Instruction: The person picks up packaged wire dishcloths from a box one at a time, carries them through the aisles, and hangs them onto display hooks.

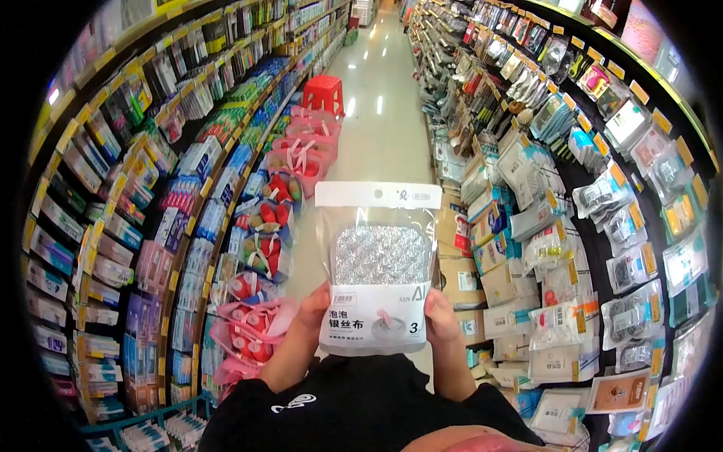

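A clear plastic packet of silver scouring cloths [380,260] is held upright in front of my chest, its printed front turned toward the camera. Through the film shows a sparkling silver pad above a white label with Chinese characters and the number 3. A white header strip with a hang hole tops the packet. My left hand [315,307] grips the lower left edge, thumb in front. At the lower right edge my right hand [441,316] pinches it the same way. The other fingers of both hands are hidden behind the packet.
Shelves of boxed toothpaste and toothbrushes [181,194] line the left side. Hanging packets [557,324] fill the right racks, with cardboard boxes [458,282] low beside them. A red stool [324,94] and pink bags [305,162] stand along the left of the shiny aisle floor [380,98].
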Tool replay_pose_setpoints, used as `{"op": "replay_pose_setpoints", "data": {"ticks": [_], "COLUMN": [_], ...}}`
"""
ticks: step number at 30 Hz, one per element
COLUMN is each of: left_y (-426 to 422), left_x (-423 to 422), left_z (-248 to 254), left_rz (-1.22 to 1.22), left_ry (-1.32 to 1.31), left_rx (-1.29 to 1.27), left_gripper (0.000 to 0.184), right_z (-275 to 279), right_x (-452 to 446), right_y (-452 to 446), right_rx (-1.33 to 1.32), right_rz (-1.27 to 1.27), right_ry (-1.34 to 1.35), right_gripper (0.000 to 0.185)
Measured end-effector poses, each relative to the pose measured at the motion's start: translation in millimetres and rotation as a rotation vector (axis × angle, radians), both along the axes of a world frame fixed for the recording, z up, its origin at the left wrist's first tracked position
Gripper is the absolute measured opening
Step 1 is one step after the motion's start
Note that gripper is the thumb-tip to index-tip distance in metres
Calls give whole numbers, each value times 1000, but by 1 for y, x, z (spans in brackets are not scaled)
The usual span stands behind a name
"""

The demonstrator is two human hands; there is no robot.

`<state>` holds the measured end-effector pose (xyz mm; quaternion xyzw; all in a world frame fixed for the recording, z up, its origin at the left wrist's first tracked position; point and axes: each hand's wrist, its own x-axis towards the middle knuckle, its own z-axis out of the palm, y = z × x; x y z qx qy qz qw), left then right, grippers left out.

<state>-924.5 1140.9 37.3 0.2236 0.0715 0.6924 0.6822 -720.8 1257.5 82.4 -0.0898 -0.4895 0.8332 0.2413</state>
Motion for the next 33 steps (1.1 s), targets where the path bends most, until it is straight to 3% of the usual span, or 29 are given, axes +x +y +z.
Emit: {"op": "replay_pose_setpoints", "data": {"ticks": [12, 17, 30, 33], "left_y": [108, 157, 241, 252], "left_x": [31, 52, 119, 140], "left_z": [36, 35, 37, 44], "left_rz": [-40, -102, -206, -90], "left_ry": [296, 235, 278, 285], "left_rx": [45, -30, -104, -211], "left_gripper": [69, 69, 69, 59], "right_z": [-2, 1, 0, -3], "right_x": [43, 66, 146, 159], "right_y": [83, 118, 195, 201], "right_rx": [-33, -68, -67, -92], "right_rz": [-170, -317, -380, -444], "right_ry": [49, -34, -57, -87], "right_gripper": [46, 47, 39, 39]}}
